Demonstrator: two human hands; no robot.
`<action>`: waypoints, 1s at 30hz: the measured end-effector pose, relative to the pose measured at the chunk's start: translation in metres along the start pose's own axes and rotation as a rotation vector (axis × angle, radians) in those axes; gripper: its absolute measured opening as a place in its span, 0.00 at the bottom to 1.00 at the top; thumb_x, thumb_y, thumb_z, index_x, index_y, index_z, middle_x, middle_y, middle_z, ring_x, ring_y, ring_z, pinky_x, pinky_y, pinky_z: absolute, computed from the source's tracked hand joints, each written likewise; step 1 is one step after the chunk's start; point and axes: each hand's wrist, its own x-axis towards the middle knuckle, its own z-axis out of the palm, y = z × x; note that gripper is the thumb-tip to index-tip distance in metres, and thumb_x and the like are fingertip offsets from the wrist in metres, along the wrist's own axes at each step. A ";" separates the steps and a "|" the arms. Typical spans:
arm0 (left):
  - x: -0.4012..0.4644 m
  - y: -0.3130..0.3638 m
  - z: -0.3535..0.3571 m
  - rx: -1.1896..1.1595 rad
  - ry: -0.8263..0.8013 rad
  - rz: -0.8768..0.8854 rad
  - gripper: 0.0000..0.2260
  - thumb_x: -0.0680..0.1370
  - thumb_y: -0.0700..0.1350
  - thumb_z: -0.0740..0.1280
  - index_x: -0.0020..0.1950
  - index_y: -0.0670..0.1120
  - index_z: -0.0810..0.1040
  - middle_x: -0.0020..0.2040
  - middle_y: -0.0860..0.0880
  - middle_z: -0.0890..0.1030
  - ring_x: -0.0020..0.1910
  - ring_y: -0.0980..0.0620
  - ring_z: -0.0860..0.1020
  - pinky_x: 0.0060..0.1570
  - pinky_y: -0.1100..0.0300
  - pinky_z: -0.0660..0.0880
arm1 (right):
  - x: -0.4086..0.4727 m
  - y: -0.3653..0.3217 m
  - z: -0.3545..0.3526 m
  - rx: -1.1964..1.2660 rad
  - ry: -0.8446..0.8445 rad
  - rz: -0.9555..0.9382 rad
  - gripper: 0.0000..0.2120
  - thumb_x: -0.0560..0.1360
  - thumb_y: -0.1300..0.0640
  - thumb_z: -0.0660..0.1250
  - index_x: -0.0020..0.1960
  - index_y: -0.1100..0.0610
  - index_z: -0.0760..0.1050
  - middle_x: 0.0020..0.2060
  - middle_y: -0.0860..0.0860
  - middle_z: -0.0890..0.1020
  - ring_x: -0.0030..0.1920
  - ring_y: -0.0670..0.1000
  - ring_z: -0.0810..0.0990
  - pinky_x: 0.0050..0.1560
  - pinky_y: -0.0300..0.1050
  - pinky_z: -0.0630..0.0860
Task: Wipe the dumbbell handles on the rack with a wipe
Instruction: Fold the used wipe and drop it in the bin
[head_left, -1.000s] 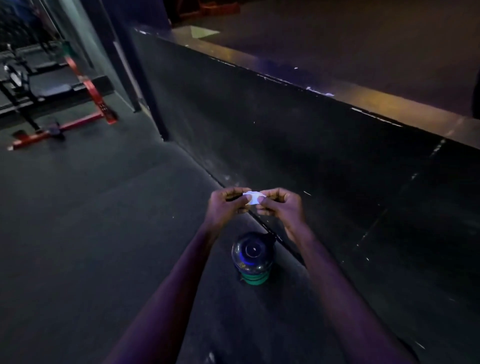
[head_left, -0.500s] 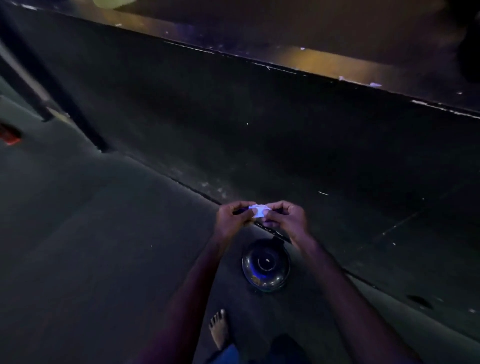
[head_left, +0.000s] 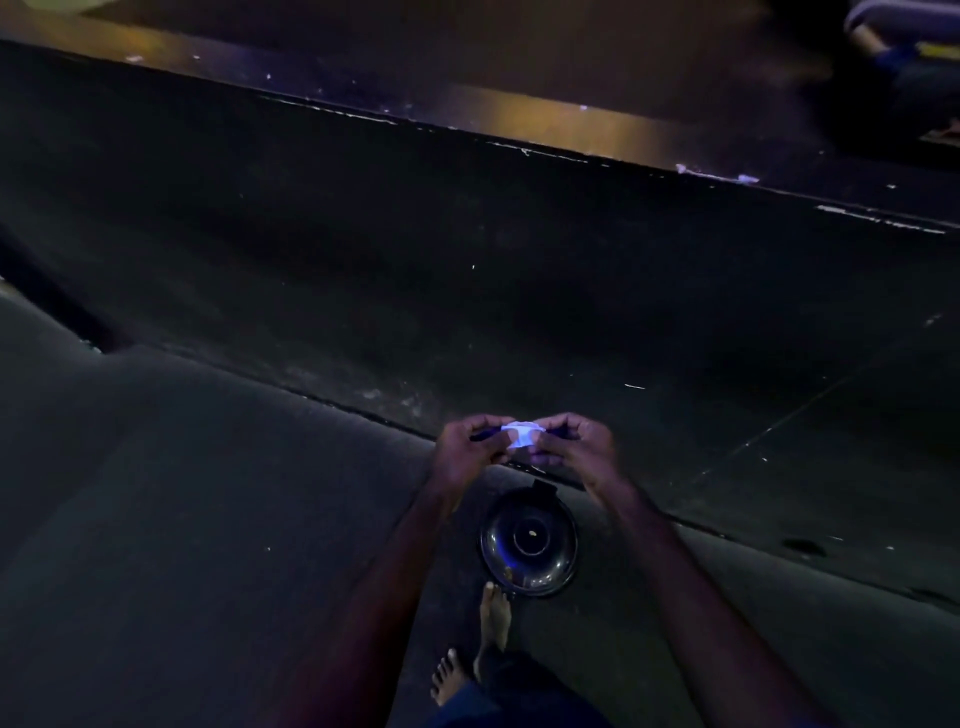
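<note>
I hold a small white wipe (head_left: 519, 434) out in front of me, pinched between both hands — my left hand (head_left: 464, 451) has its fingers curled round the wipe's left edge, my right hand (head_left: 575, 443) curled round its right edge, and the bit of wipe showing between them looks bunched and glows pale blue in the dim light. The two hands sit close together, nearly touching. Directly below them, on the dark floor (head_left: 182, 519), stands a large water bottle (head_left: 528, 543) seen from straight above, its round cap in the middle. My bare feet show under it — one foot (head_left: 494, 616) just beside the bottle's near edge, the other (head_left: 451, 675) a little further back. Ahead of me a dark low wall (head_left: 467, 249) runs across, its top ledge catching an orange sheen.
</note>
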 end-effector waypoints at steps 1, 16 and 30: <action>0.002 0.000 -0.001 -0.001 -0.008 -0.004 0.09 0.80 0.34 0.74 0.60 0.34 0.85 0.43 0.43 0.86 0.32 0.60 0.81 0.34 0.68 0.77 | 0.000 0.001 0.001 0.005 0.004 0.005 0.05 0.75 0.72 0.73 0.49 0.65 0.81 0.41 0.59 0.86 0.35 0.51 0.85 0.39 0.42 0.85; 0.019 -0.021 0.009 0.005 -0.106 -0.028 0.09 0.79 0.35 0.75 0.59 0.37 0.85 0.46 0.47 0.88 0.39 0.56 0.85 0.41 0.64 0.83 | 0.001 0.021 -0.015 0.007 0.106 0.049 0.07 0.74 0.71 0.75 0.51 0.66 0.82 0.41 0.61 0.87 0.37 0.55 0.87 0.43 0.46 0.86; 0.023 -0.040 0.010 0.009 -0.124 -0.077 0.07 0.79 0.35 0.76 0.56 0.42 0.87 0.45 0.49 0.89 0.40 0.56 0.85 0.43 0.61 0.83 | -0.001 0.037 -0.016 0.032 0.118 0.069 0.07 0.75 0.73 0.73 0.51 0.66 0.81 0.42 0.61 0.85 0.36 0.53 0.85 0.42 0.44 0.85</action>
